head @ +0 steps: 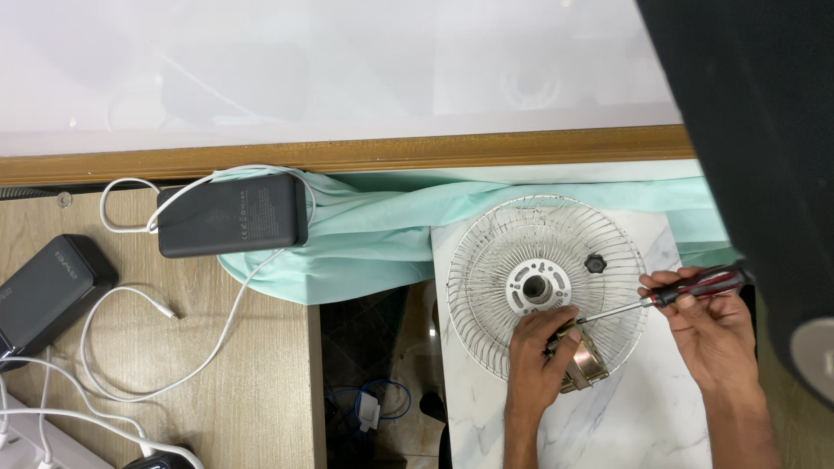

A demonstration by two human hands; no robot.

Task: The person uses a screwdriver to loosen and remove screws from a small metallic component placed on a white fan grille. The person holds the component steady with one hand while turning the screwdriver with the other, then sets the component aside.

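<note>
The left hand [540, 352] was curled around a small brass-coloured metal part [585, 365], fingers pressed against it and holding it over the near rim of a round wire fan guard [486, 260]. The right hand [708, 326] was closed on the red-and-black handle of a screwdriver [669, 295], thumb and fingers pinching it, with the thin shaft running leftward so its tip met the metal part by the left hand's fingers. The guard lay flat on a white marble-patterned bench [634, 426], its grey hub [539, 285] at the centre and a small black knob [594, 263] resting on the wires just right of the hub. Beyond the guard a pale green cloth [373, 230] was draped across the bench edge and onto the wooden bench [252, 382] to the left. A dark power bank [231, 215] sat on that cloth's left end, with white cables [200, 347] looping over the wood. Another dark box-shaped device [48, 291] lay at the far left. A wooden-framed pale surface [347, 155] ran along the back.
</note>
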